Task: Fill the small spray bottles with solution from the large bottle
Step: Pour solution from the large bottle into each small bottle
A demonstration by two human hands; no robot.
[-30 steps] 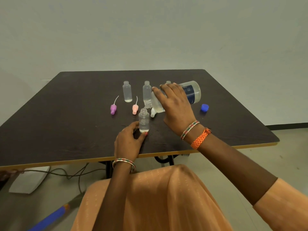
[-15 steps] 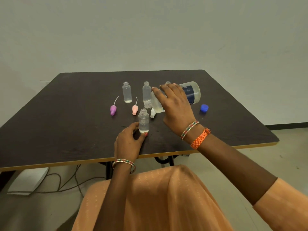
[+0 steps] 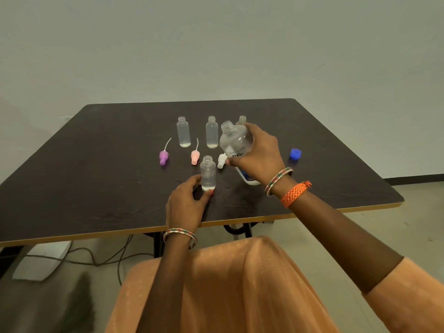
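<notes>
Filling is only partly done, judging by levels. Table point(image 3: 96, 164) first, biggest thing: dark top, everything sits mid-table. Large bottle point(image 3: 234, 143) is in my R hand point(image 3: 258, 155), lifted off the table and tipped w/ its open mouth up toward 11 o'clock, base down toward 5; not pouring right now as far as I can tell. Its blue cap point(image 3: 295, 154) lies off at 3 o'clock, well apart.

Small bottles, all uncapped: the front bottle point(image 3: 208, 174) at 6 o'clock of the group has just a shallow layer at the bottom. Two at the back, the 11 o'clock bottle point(image 3: 183, 132) and 12 o'clock bottle point(image 3: 212, 133), also show only a thin layer. A 4th neck point(image 3: 242, 120) peeks behind the large one at 1 o'clock; level hidden. So I'd say each needs lots more, then tops go on.

Spray tops lie loose: purple point(image 3: 163, 157) at 9 o'clock, pink point(image 3: 195, 157) betw. rows, white point(image 3: 221, 161) just beside my R thumb.

Fingers: R ones wrapped round the large bottle's body, firm hold. L hand point(image 3: 186, 205) has thumb and fingertips pinching the front bottle low at its base, steadying it upright on the table.
</notes>
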